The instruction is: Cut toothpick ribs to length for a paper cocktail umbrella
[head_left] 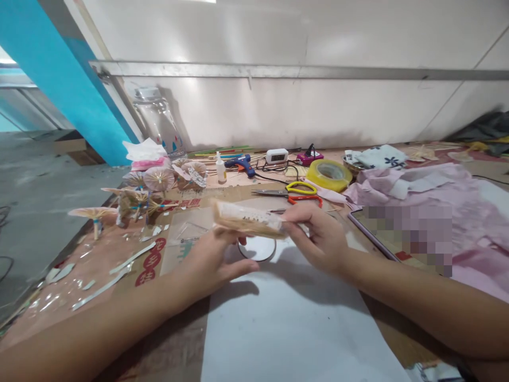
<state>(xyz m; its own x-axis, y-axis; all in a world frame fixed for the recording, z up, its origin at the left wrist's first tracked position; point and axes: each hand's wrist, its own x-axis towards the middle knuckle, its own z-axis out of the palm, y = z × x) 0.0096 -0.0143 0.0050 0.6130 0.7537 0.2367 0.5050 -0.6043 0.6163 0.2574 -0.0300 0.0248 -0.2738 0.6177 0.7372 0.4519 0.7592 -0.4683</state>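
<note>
A tan and white papery piece (248, 220) with small dark marks, somewhat blurred, is held above a white sheet (294, 318). My right hand (316, 233) pinches its right end between thumb and fingers. At the left end, my left hand (217, 260) has its fingers curled against the underside, partly hidden, while the thumb stretches out below. Beneath the piece lies a round white disc (260, 249) with a dark rim, partly covered. Yellow-and-red-handled scissors (302, 190) rest just beyond the hands.
Small paper umbrellas (159, 179) cluster at left near paper scraps (131, 262). Behind stand a clear bottle (159, 119), glue bottle (221, 168), blue glue gun (242, 164) and yellow tape roll (329, 175). Pink cloth (429, 185) and a tablet (374, 233) lie at right.
</note>
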